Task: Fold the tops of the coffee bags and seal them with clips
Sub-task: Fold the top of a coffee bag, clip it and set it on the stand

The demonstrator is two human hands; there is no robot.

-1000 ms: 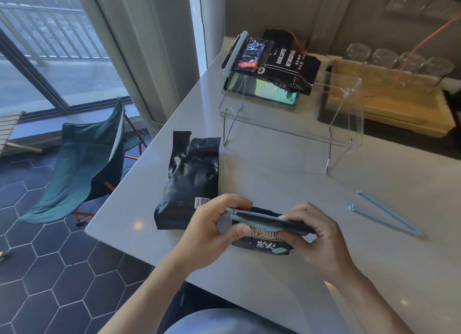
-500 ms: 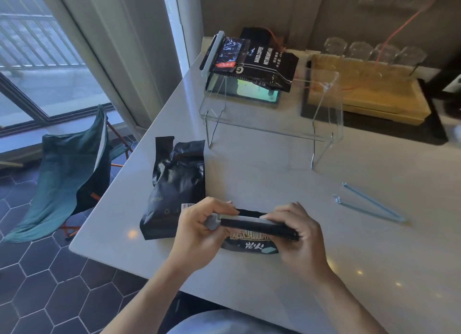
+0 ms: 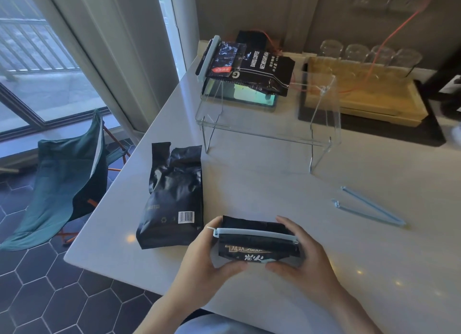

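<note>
Coffee bag of black foil with gold lettering (image 3: 259, 250), its top folded under a pale blue plastic clip (image 3: 254, 233), sits near the white counter (image 3: 274, 184) front edge, gripped at both ends. Left hand (image 3: 209, 261) and right hand (image 3: 304, 256) wrap it, thumbs below, fingers curled behind. Pressing along the whole bar should confirm the latch caught. Left of it lies an unsealed, crumpled black bag (image 3: 172, 199); right, well apart, an open blue clip (image 3: 366, 207) waits.

Both hands have shifted to the clipped bag's (image 3: 257, 244) ends (clip (image 3: 254, 233) now closed).
</note>
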